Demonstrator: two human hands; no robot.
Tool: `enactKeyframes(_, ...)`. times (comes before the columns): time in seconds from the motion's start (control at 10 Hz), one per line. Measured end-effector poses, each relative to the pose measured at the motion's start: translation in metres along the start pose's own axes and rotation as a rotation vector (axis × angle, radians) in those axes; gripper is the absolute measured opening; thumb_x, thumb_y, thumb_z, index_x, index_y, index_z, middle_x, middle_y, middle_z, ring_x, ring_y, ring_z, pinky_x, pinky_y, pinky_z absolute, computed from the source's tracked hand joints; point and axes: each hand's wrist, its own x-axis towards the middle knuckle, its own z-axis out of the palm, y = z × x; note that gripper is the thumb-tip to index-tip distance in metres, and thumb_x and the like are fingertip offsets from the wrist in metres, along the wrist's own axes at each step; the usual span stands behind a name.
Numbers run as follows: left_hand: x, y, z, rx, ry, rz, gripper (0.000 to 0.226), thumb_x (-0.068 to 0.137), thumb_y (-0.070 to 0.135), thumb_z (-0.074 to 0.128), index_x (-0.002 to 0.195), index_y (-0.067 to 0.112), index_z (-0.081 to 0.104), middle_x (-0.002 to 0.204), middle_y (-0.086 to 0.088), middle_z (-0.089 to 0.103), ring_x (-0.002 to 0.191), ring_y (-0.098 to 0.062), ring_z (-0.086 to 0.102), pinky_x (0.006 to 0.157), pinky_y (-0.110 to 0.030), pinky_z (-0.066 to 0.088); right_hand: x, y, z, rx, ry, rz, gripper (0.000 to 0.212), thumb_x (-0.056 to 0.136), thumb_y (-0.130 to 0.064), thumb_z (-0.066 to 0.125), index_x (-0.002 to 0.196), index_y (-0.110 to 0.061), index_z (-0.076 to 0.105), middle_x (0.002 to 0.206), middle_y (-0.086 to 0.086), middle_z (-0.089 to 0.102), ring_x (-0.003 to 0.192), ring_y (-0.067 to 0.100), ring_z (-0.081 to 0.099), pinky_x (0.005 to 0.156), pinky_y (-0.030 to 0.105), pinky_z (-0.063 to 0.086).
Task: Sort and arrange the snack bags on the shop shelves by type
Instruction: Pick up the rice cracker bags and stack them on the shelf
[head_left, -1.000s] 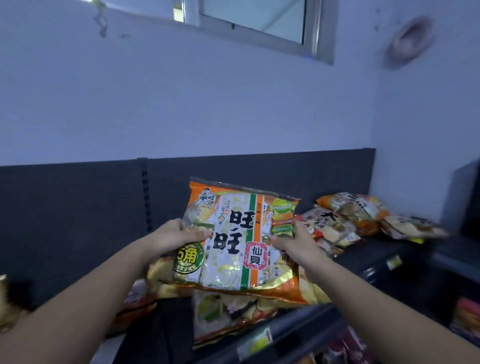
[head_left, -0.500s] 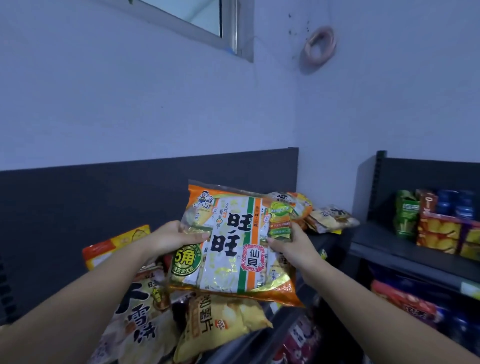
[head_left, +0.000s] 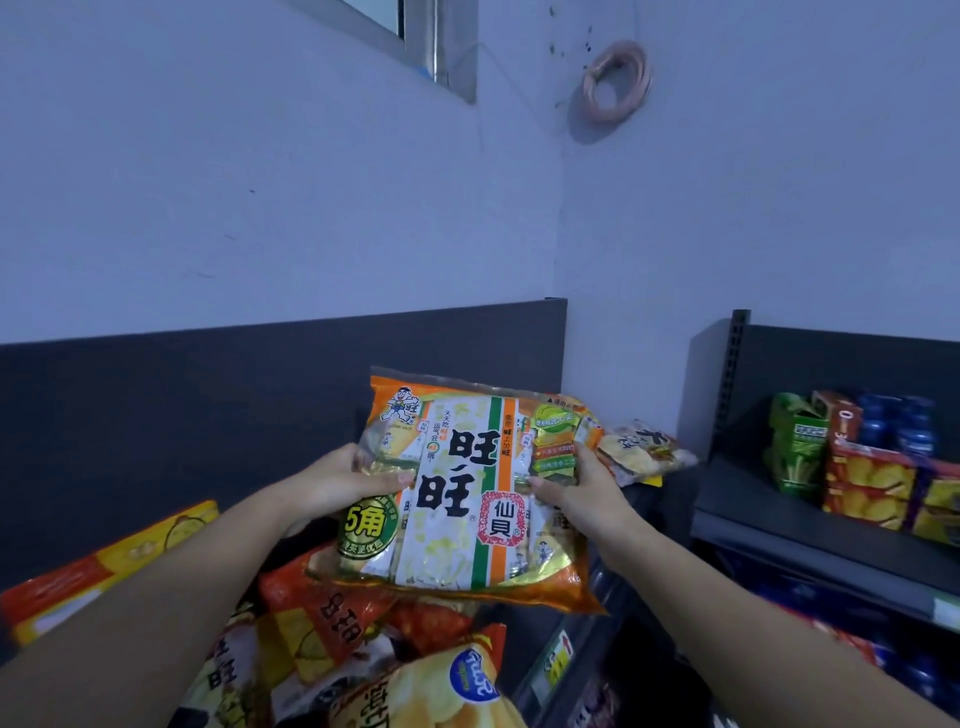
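Note:
I hold a large orange and white rice-cracker bag (head_left: 467, 499) up in front of the dark shelf back panel (head_left: 208, 395). My left hand (head_left: 343, 480) grips its left edge with the thumb across the front. My right hand (head_left: 584, 491) grips its right edge the same way. Below it lie several snack bags: a red-orange bag (head_left: 332, 613), a yellow chip bag (head_left: 441, 691) and an orange-yellow bag (head_left: 104, 566) at the left. Another cracker bag (head_left: 644, 449) lies on the shelf at the far right end.
A second dark shelf unit (head_left: 810, 530) stands at the right, carrying green, orange and blue boxes (head_left: 862, 467). A shelf edge with price labels (head_left: 556, 665) runs below my right arm. A coil of cable (head_left: 615, 83) hangs on the white wall.
The view has swung right and both hands carried the bag with it toward the shelf's right end. Different bags now lie beneath it, and the side shelf unit has come into view.

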Motion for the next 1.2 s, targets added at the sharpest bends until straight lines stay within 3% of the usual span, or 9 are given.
enactKeyframes(0.2,0.02,-0.007,0.017,-0.015,-0.085,0.052,0.018,0.087,0.018,0.065,0.09,0.027,0.049,0.064,0.027,0.065,0.055,0.012,0.061,0.048,-0.004,0.043,0.016,0.023,-0.005,-0.033,0.031,0.049,0.031,0.087,-0.01,0.064,0.111,-0.023,0.051,0.106,0.001,0.069,0.095,0.021,0.068,0.089,0.048,0.052)
enactKeyframes(0.4,0.045,-0.016,0.028,0.006,-0.137,0.019,0.032,0.079,0.038,0.071,0.1,0.032,0.047,0.106,0.012,0.056,0.086,0.001,0.057,0.064,-0.009,0.046,0.035,0.044,-0.013,-0.057,0.052,0.091,0.032,0.09,-0.013,0.059,0.118,-0.023,0.049,0.109,-0.003,0.068,0.102,0.02,0.064,0.093,0.048,0.05)
enactKeyframes(0.5,0.054,-0.013,0.039,0.022,-0.142,-0.001,0.028,0.084,0.034,0.067,0.1,0.032,0.045,0.105,0.015,0.053,0.082,0.004,0.057,0.063,-0.006,0.045,0.046,0.048,-0.022,-0.072,0.053,0.078,0.031,0.091,-0.013,0.058,0.119,-0.024,0.048,0.109,-0.003,0.067,0.102,0.02,0.064,0.093,0.048,0.049)
enactKeyframes(0.6,0.061,-0.011,0.046,0.001,-0.139,-0.03,0.03,0.086,0.024,0.065,0.109,0.026,0.045,0.094,0.012,0.06,0.058,0.006,0.064,0.049,-0.008,0.046,0.053,0.047,-0.028,-0.09,0.045,0.07,0.03,0.092,-0.014,0.057,0.118,-0.025,0.048,0.105,-0.004,0.067,0.098,0.019,0.065,0.092,0.047,0.05)
enactKeyframes(0.8,0.096,0.002,0.082,0.024,-0.124,-0.082,0.049,0.077,0.037,0.07,0.12,0.023,0.05,0.103,0.014,0.063,0.085,-0.001,0.065,0.068,-0.015,0.05,0.088,0.057,-0.073,-0.108,-0.012,0.053,0.025,0.092,-0.014,0.057,0.113,-0.024,0.049,0.109,-0.001,0.067,0.101,0.021,0.064,0.092,0.048,0.05)
enactKeyframes(0.9,0.117,0.013,0.11,0.023,-0.166,-0.123,0.068,0.08,0.038,0.07,0.138,0.02,0.04,0.103,0.013,0.063,0.087,-0.002,0.065,0.068,-0.015,0.051,0.109,0.067,-0.108,-0.105,-0.053,0.093,0.018,0.092,-0.013,0.057,0.1,-0.028,0.049,0.11,0.004,0.066,0.1,0.024,0.064,0.091,0.049,0.051)
enactKeyframes(1.0,0.142,0.016,0.141,0.081,-0.183,-0.176,0.11,0.069,0.058,0.072,0.151,0.03,0.005,0.151,0.0,0.033,0.126,-0.02,0.05,0.092,-0.027,0.047,0.128,0.076,-0.144,-0.14,-0.098,0.128,0.019,0.093,-0.012,0.056,0.092,-0.029,0.047,0.109,0.005,0.065,0.099,0.027,0.064,0.09,0.048,0.051)
enactKeyframes(1.1,0.166,0.019,0.171,0.223,-0.111,-0.22,0.106,0.069,0.068,0.066,0.151,0.029,0.011,0.158,-0.004,0.012,0.137,-0.029,0.034,0.101,-0.036,0.042,0.147,0.09,-0.176,-0.157,-0.147,0.165,0.017,0.092,-0.011,0.057,0.106,-0.018,0.049,0.108,0.01,0.066,0.096,0.029,0.065,0.088,0.048,0.052)
enactKeyframes(1.2,0.19,0.017,0.193,0.277,-0.062,-0.279,0.075,0.079,0.053,0.066,0.139,0.015,0.043,0.138,-0.01,0.048,0.123,-0.029,0.052,0.097,-0.039,0.048,0.163,0.104,-0.199,-0.161,-0.182,0.205,0.023,0.092,-0.011,0.057,0.113,-0.013,0.048,0.105,0.012,0.066,0.094,0.028,0.066,0.084,0.044,0.054)
